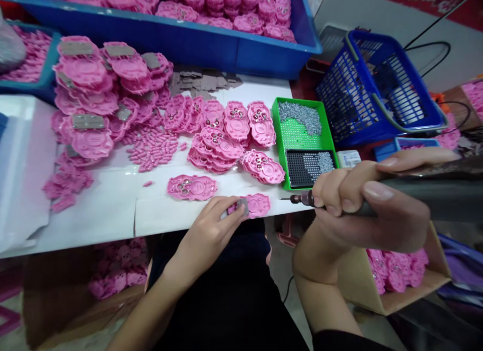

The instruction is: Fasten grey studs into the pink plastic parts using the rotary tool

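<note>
My left hand (213,228) is closed over a pink plastic part (259,204) at the table's front edge. Its fingers pinch a small grey plate (242,206) lying across that part's left end. In my right hand (362,200) is an electric screwdriver (433,190), held level with its thin bit pointing left. The bit's tip is just right of the pink part, apart from it. Another pink part with shiny metal pieces (191,187) lies flat behind my left hand. A green tray (277,140) of small screws (302,114) stands behind the screwdriver; a black perforated plate (296,167) sits inside it.
Stacked pink parts (215,147) and loose small pink pieces (153,147) cover much of the white table (109,210). A long blue bin (188,39) borders the back. A blue basket (350,89) stands at right. Cardboard boxes (392,303) of pink parts are below.
</note>
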Tool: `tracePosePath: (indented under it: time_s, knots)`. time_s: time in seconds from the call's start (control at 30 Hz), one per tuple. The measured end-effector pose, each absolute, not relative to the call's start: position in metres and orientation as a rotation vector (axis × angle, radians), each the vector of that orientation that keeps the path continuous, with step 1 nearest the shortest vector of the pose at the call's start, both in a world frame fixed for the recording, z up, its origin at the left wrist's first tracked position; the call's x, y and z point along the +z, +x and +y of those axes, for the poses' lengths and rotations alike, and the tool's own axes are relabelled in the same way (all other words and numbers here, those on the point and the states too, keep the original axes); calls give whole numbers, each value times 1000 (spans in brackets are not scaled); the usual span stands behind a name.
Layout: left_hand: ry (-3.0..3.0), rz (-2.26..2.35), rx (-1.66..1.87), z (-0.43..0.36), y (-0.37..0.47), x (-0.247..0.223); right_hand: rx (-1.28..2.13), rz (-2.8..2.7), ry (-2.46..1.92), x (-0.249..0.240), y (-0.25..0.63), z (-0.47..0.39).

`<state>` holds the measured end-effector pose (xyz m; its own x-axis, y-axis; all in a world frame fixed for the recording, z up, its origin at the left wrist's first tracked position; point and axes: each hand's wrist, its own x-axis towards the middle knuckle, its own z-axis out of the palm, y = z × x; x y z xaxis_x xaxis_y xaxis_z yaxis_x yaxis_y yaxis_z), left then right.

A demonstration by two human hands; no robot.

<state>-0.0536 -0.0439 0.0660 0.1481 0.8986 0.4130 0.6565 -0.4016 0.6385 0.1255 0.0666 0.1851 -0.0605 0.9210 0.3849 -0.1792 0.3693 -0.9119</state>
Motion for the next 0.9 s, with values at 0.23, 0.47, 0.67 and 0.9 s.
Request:
tracePosePath:
  time_s: [0.23,0.47,0.67,0.9]
  knots:
    - [2114,1498,1110,-44,-55,66,1061,-1349,-762,189,129,70]
    - [2124,1480,1078,-45,-56,64,1101,-1413,-772,190,135,71]
    - [2125,1470,1067,-44,-56,65,1126,-1396,-740,176,118,63]
    - [2156,1497,1044,-44,-57,65,1296,-1424,-527,165,106,47]
